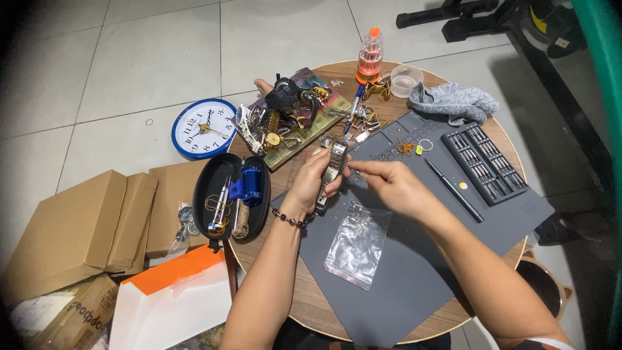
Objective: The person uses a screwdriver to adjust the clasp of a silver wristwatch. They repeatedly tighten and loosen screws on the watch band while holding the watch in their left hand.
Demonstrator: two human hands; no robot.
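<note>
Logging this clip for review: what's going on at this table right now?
A person seated at a round wooden table holds a silver metal watch band in the left hand above a grey work mat. The right hand pinches at the band's edge. A clear plastic bag lies below.

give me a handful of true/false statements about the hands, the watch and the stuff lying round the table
1. The left hand holds a silver metal wristwatch above the grey work mat. True.
2. The right hand grips the slim black screwdriver. False: the screwdriver lies on the mat, and the right hand's fingertips are at the watch.
3. A clear plastic zip bag lies on the mat below the hands. True.
4. The round blue-rimmed wall clock stands on the round wooden table. False: it lies on the tiled floor beside the table.
5. The black tray of screwdriver bits sits on the mat. True.
</note>
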